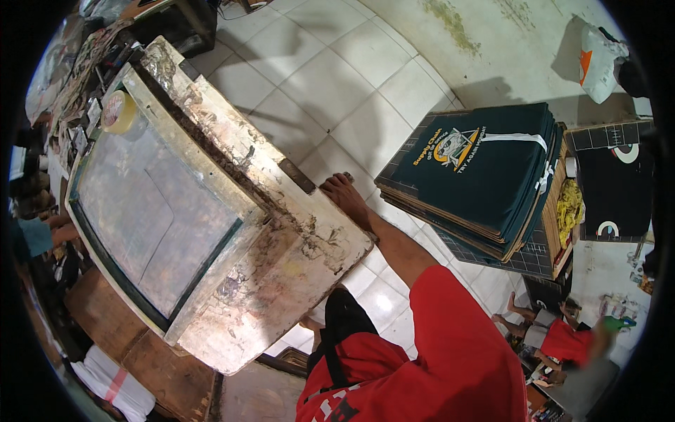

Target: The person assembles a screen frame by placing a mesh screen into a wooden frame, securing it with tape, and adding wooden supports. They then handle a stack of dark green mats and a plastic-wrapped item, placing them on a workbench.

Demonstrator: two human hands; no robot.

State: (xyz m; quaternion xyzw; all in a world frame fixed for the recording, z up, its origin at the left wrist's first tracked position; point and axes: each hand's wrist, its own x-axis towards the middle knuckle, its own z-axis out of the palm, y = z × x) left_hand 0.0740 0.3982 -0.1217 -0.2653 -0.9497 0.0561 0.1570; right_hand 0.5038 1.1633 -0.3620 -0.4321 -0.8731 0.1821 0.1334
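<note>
My right arm, in a red sleeve, reaches forward to the right edge of a paint-stained worktable (281, 281). There my right hand (342, 195) is closed, its fingers curled around something small and dark at the fingertips that I cannot make out. My left hand does not show. On the worktable, to the left of my hand, lies a wooden-framed mesh screen (155, 211), with a crack-like line across its pale mesh. A roll of yellowish tape (118, 112) rests on the screen's far corner.
Right of me, dark green printed fabric panels (478, 176) are stacked on boards over a crate, a white strip across them. A black printed panel (612, 190) lies beyond. A person in red (566, 341) is at the lower right; another person's arm (63, 232) shows at the left.
</note>
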